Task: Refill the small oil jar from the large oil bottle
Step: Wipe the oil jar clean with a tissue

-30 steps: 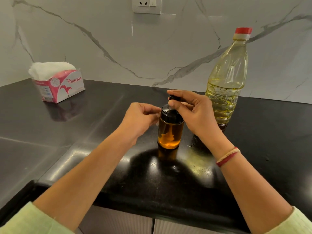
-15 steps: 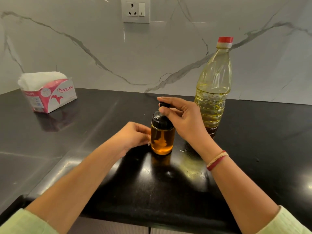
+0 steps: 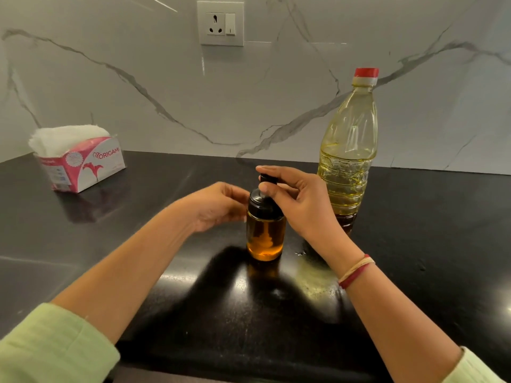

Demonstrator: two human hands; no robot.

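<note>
The small oil jar (image 3: 266,235) stands upright on the black counter (image 3: 138,244), amber oil inside and a black domed lid with a knob on top. My right hand (image 3: 300,205) pinches that knob between thumb and forefinger. My left hand (image 3: 218,207) curls beside the jar's left shoulder, fingertips at the lid's edge; firm contact is unclear. The large oil bottle (image 3: 349,150) stands behind and to the right, red cap on, roughly half full of yellow oil.
A pink and white tissue box (image 3: 80,161) sits at the back left of the counter. A wall socket (image 3: 221,23) is set in the marble backsplash. The counter's front edge runs just below my forearms.
My left hand has come back up to the jar's lid after dipping lower. My right hand keeps its pinch on the knob. The view has tilted up a little.
</note>
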